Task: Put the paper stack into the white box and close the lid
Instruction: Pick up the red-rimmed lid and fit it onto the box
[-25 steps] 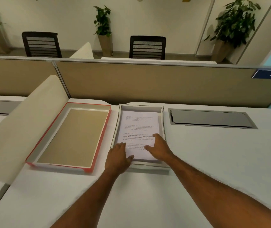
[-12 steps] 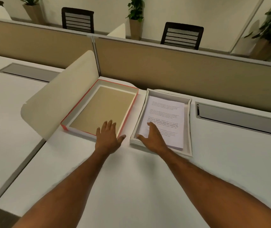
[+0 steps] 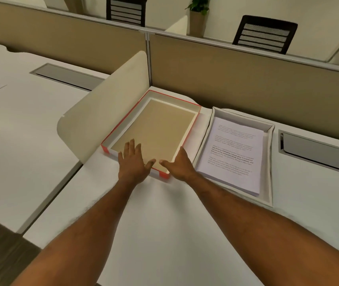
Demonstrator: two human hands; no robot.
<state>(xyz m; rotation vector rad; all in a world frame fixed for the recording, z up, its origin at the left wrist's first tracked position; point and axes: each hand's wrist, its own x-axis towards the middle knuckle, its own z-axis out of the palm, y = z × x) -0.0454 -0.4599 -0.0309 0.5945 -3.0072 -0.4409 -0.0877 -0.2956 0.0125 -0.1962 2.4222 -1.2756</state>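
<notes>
Both hands open, flat, gripping nothing: left hand [image 3: 132,162], right hand [image 3: 180,165] at near edge of red-rimmed lid [image 3: 154,129]; paper stack [image 3: 232,153] inside white box [image 3: 268,162], 3 o'clock of right hand

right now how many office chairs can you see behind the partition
2. One chair stands behind the partition at top centre, cut off by the frame's top edge; the other chair is further right. More may be hidden behind the partition.
</notes>
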